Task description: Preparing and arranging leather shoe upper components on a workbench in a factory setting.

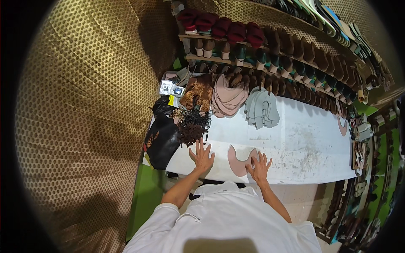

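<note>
On bench point(295, 116), left hand point(203, 161) spread, empty; right hand point(260, 169) half-open at pink piece point(237, 166), hold unclear; dragging might crease it.

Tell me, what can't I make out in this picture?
All in the head view:
Right hand: whether it pinches or merely touches the pink piece; its own fingers hide the contact.
Dark heap: single parts too small and jumbled to count.
Grey stack: lower layers hidden by upper ones.
Flat pieces at the top right: some cut off by the picture's edge.
</note>
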Demonstrator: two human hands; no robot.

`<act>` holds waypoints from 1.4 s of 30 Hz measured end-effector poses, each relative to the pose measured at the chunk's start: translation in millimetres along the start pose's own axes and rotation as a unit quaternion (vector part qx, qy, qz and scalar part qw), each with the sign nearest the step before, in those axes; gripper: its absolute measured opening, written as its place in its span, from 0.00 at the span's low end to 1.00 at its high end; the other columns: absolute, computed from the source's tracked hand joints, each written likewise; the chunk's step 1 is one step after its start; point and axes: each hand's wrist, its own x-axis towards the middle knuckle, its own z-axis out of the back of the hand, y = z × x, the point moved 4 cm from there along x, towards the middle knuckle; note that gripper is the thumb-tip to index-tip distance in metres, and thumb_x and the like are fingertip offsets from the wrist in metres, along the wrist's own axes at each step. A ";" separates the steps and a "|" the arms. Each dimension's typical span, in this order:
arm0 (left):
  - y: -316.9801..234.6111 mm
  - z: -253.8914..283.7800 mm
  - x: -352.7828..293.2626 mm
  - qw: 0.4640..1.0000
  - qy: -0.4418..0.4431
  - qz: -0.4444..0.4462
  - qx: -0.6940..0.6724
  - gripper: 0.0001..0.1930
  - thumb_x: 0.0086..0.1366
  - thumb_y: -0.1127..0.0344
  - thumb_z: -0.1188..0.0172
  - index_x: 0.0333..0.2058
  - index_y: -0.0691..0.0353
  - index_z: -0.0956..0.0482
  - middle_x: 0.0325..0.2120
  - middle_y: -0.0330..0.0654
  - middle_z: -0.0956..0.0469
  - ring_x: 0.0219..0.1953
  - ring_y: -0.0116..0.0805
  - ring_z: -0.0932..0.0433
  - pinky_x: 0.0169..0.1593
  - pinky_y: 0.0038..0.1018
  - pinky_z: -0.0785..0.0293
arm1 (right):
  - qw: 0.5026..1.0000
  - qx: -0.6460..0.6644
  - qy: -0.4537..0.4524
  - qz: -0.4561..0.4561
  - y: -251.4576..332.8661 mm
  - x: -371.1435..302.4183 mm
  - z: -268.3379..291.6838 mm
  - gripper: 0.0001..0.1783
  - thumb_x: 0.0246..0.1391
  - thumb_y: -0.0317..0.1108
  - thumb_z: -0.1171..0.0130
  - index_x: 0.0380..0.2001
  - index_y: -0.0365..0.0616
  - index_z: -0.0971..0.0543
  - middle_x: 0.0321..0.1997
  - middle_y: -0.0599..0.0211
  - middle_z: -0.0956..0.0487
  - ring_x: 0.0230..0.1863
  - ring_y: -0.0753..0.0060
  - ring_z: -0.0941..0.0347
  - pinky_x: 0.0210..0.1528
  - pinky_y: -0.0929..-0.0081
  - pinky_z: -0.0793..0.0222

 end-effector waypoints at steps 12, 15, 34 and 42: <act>10.7 14.1 33.2 0.993 -0.062 0.095 0.043 0.19 0.70 0.55 0.39 0.55 0.56 0.17 0.79 0.44 0.56 0.80 0.51 0.64 0.70 0.75 0.64 | 1.000 -0.020 -0.002 -0.016 -4.7 -8.4 6.9 0.23 0.55 0.49 0.31 0.50 0.50 0.16 0.73 0.48 0.35 0.77 0.40 0.48 0.76 0.24 0.74; 14.8 13.1 43.7 0.991 -0.033 0.117 0.063 0.18 0.70 0.56 0.39 0.55 0.55 0.17 0.79 0.42 0.57 0.80 0.51 0.64 0.70 0.75 0.65 | 0.999 -0.024 -0.004 -0.024 -11.2 -12.2 2.6 0.24 0.57 0.52 0.33 0.51 0.51 0.16 0.74 0.48 0.35 0.78 0.40 0.50 0.76 0.24 0.76; 10.7 12.4 60.2 0.993 -0.058 0.098 0.044 0.09 0.63 0.60 0.34 0.41 0.49 0.09 0.77 0.36 0.46 0.80 0.46 0.60 0.70 0.74 0.70 | 0.998 -0.020 -0.022 -0.054 -10.8 -27.5 -1.7 0.25 0.56 0.47 0.32 0.54 0.49 0.16 0.72 0.48 0.33 0.77 0.42 0.46 0.77 0.27 0.73; 2.4 12.7 64.4 0.995 -0.056 0.083 0.013 0.03 0.66 0.67 0.37 0.34 0.53 0.15 0.75 0.41 0.44 0.80 0.50 0.59 0.69 0.76 0.69 | 0.998 -0.022 -0.029 -0.057 -15.4 -30.2 -4.1 0.25 0.55 0.49 0.32 0.53 0.49 0.16 0.73 0.48 0.34 0.77 0.41 0.47 0.77 0.26 0.74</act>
